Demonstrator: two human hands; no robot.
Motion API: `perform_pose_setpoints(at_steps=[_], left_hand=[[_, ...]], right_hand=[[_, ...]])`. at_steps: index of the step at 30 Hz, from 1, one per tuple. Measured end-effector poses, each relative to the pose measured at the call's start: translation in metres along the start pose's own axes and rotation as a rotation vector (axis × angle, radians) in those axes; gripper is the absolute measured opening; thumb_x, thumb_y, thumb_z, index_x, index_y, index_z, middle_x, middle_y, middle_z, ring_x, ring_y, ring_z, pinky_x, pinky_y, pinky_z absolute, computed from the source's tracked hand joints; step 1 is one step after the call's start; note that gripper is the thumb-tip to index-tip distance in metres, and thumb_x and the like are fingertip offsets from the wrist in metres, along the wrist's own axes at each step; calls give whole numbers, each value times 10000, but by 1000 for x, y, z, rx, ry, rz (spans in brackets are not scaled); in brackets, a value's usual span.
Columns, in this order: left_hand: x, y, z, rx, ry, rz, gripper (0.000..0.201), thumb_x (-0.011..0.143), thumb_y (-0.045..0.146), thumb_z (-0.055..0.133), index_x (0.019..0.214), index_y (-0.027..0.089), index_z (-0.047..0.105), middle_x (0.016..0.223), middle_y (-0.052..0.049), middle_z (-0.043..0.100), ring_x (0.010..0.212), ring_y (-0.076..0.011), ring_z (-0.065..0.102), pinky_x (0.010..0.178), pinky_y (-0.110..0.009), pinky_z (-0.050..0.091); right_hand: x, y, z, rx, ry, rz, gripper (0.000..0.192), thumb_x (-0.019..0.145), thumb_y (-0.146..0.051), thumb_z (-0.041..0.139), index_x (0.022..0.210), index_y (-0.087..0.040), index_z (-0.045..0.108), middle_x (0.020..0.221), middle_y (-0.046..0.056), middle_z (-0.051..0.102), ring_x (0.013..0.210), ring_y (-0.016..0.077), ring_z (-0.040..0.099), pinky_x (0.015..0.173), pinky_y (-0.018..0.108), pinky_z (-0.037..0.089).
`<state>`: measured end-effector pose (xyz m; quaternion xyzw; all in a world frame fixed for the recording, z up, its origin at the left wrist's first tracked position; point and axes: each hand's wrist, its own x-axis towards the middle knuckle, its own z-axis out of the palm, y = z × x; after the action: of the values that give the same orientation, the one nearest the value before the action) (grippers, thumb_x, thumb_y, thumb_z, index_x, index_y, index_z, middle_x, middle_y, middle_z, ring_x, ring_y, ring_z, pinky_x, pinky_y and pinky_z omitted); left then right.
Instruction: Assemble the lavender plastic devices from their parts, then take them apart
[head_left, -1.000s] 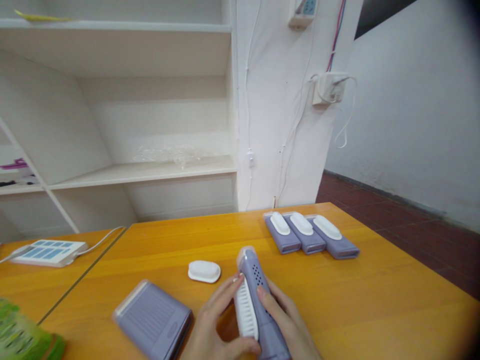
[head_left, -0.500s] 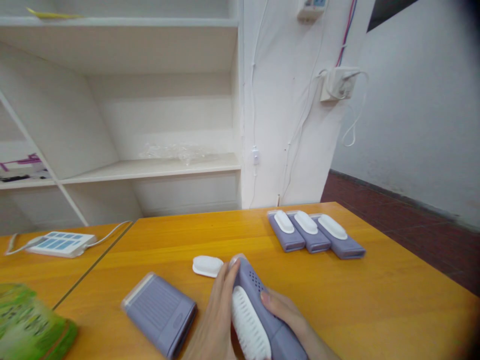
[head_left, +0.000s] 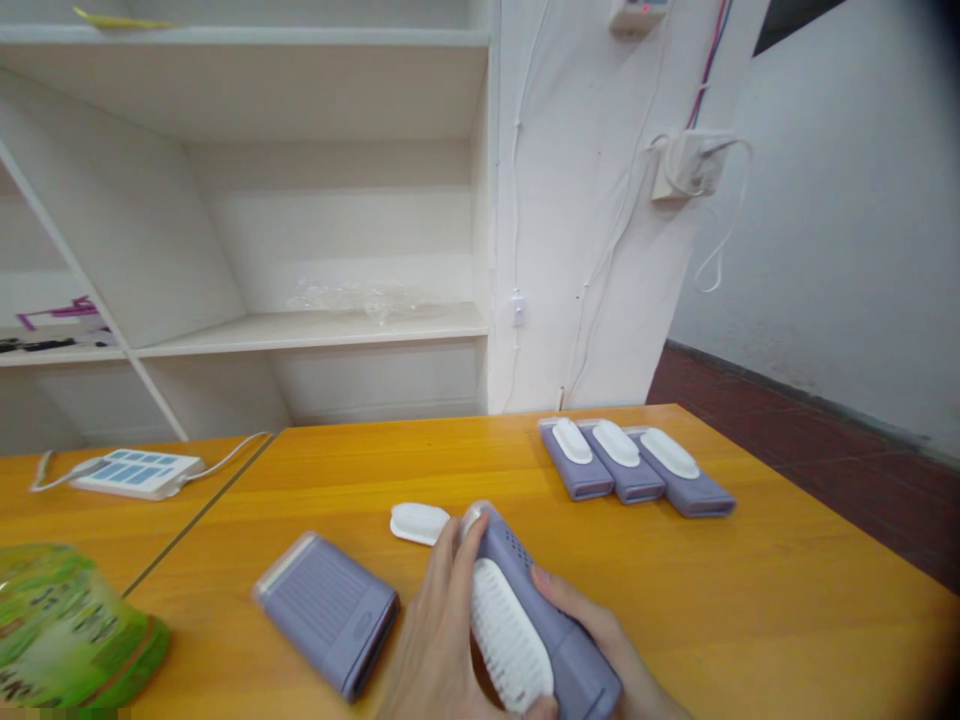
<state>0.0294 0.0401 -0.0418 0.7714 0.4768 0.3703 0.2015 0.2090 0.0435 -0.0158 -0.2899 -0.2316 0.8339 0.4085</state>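
Both of my hands are on a purple-grey plastic device [head_left: 551, 630] tilted up at the front of the table. A patch of small holes shows on its upper face. On its left side sits a white oval piece [head_left: 510, 630] with rows of short bristles or teeth. My left hand [head_left: 439, 625] wraps the far end, its thumb tip low by the white piece. Along the right side my right hand [head_left: 600, 625] grips, thumb on top and other fingers hidden. Just beyond my left fingers lies a loose white oval piece [head_left: 418, 522].
Another purple-grey device [head_left: 330, 612] lies left of my hands. Several like it, three with white ovals on top [head_left: 616, 443], stand in a row at the back right. A green bottle [head_left: 71, 625] is at the left edge, with a power strip [head_left: 139, 472] behind.
The view has shifted slightly, so things appear a little to the right. The held device has tipped a little, showing more of its near end. Both hands keep their hold.
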Motion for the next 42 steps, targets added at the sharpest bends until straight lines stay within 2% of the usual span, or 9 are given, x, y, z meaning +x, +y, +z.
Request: perform_pose_setpoints(at_steps=[7, 12, 17, 21, 24, 27, 34, 38, 42], left_hand=[[4, 13, -1, -39, 42, 13, 1228, 573, 253, 827, 1572, 290, 113, 1625, -135, 212, 1484, -435, 194, 1186, -616, 222], [8, 15, -3, -132, 0, -79, 1262, 537, 190, 830, 1559, 299, 98, 1628, -142, 170, 1491, -426, 163, 1184, -657, 170], [5, 15, 0, -133, 64, -27, 1134, 577, 211, 809, 1539, 272, 211, 1619, -153, 175, 1498, -425, 135, 1189, -640, 153], [5, 12, 6, -134, 114, 27, 953, 595, 353, 832, 1429, 249, 382, 1610, -158, 176, 1472, -451, 209, 1155, -622, 255], [6, 7, 10, -184, 122, 55, 800, 631, 453, 815, 1307, 234, 447, 1603, -166, 171, 1462, -433, 252, 1137, -573, 308], [5, 4, 12, -264, 124, 48, 785, 631, 518, 810, 1264, 228, 449, 1602, -183, 160, 1468, -426, 240, 1143, -544, 298], [4, 6, 10, -362, 114, -16, 890, 646, 509, 814, 1349, 236, 341, 1582, -211, 215, 1451, -420, 288, 1153, -536, 272], [4, 7, 8, -349, 153, -31, 867, 626, 517, 824, 1331, 246, 398, 1584, -182, 250, 1405, -433, 372, 1149, -535, 305], [4, 8, 11, -338, 207, -1, 833, 641, 489, 833, 1323, 244, 423, 1570, -181, 295, 1424, -427, 346, 1147, -563, 301]], right_hand=[[0, -2, 4, -8, 46, -71, 655, 731, -551, 732, 1160, -57, 701, 1117, 169, 746, 1167, 336, 637, 1071, 425, 416], [2, 5, 9, 39, 11, -30, 630, 773, -570, 662, 1155, -71, 711, 1096, 149, 756, 1175, 321, 634, 1079, 422, 412], [-1, 5, 12, 50, -29, -36, 593, 810, -560, 616, 1136, -77, 723, 1092, 143, 758, 1201, 323, 619, 1094, 445, 403], [-4, 0, 6, -83, -13, -59, 620, 803, -570, 652, 1235, -126, 683, 1210, 125, 716, 1280, 347, 554, 1124, 477, 373], [-4, 2, -4, -133, 37, -109, 697, 655, -558, 800, 1246, -208, 682, 1279, 93, 685, 1359, 390, 456, 1159, 483, 324], [-2, 8, -14, -188, 105, -195, 815, 520, -509, 892, 1249, -216, 676, 1322, 95, 657, 1407, 418, 371, 1189, 485, 269], [4, 13, -6, -159, 38, -123, 804, 641, -655, 763, 1322, -249, 633, 1280, 88, 684, 1351, 430, 453, 1151, 530, 336], [1, 10, 1, -152, 15, -112, 823, 676, -663, 739, 1334, -185, 615, 1253, 117, 692, 1302, 394, 519, 1124, 499, 371], [-1, 9, 2, -159, 14, -132, 751, 740, -672, 681, 1261, -132, 658, 1169, 134, 725, 1216, 361, 598, 1074, 462, 431]])
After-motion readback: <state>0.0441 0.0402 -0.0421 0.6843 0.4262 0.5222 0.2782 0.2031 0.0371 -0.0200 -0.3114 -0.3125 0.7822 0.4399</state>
